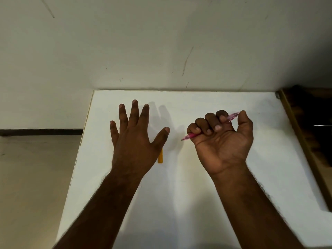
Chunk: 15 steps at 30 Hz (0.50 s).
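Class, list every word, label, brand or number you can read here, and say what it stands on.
None can be read. The pink pen in the right hand shows no legible print; the yellow stick, partly hidden by the left hand, shows none either. The wall bears only scuff marks.

You are in a plain indoor room, like a simple writing corner of a home or small office; which of the two, the view does not tell. A white table (179, 203) stands against a scuffed white wall (161, 42), above a pale floor (36, 177) with dark skirting (41, 132). A pink pen (190, 136) and a yellow pencil (160, 156) suit a desk.
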{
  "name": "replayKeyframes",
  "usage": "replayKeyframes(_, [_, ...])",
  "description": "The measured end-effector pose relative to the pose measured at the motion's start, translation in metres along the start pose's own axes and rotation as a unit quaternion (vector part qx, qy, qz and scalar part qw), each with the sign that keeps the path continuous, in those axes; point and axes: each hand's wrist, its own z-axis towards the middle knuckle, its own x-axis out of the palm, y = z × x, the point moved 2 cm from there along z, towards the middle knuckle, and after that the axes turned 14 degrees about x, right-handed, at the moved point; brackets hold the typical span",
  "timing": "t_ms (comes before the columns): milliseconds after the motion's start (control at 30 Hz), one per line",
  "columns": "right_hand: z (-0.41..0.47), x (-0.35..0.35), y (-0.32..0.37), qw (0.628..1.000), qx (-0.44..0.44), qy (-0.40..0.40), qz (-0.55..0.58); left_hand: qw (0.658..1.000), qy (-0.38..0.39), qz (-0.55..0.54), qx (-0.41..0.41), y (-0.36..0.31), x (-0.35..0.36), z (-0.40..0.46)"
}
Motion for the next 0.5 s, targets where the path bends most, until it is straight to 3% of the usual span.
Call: replayKeyframes(500, [-0.0005, 0.0035, -0.0009, 1.0, 0.007, 0.005, -0.004, 1.0, 0.003, -0.005, -0.005, 0.0003, -0.0005, 0.0008])
